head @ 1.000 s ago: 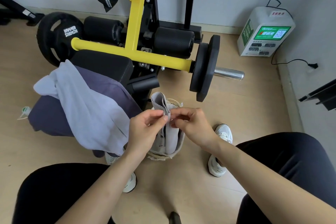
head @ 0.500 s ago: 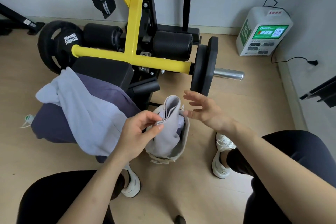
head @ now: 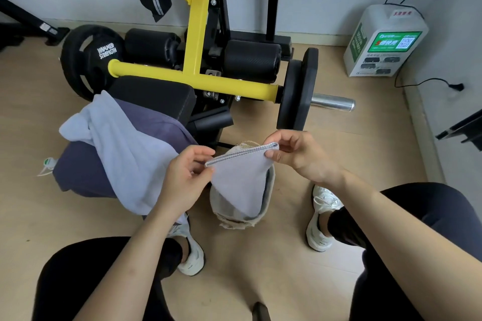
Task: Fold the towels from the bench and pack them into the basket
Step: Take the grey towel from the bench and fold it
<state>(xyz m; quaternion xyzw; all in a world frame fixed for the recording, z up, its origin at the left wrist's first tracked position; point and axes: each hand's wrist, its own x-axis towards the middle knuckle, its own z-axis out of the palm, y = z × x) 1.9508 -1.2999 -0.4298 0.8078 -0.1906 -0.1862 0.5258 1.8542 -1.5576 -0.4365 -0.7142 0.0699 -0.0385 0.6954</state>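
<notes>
Drawn apart since before, left hand (head: 187, 172) and right hand (head: 300, 154) each pinched a towel (head: 242, 177) corner; a slack pinch could slump it unfolded into the basket (head: 236, 223) beneath.

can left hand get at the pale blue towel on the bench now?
Probably yes: the pale blue towel hangs right beside the left hand, nothing between. But that hand pinches the grey towel, so it must release first.
</notes>
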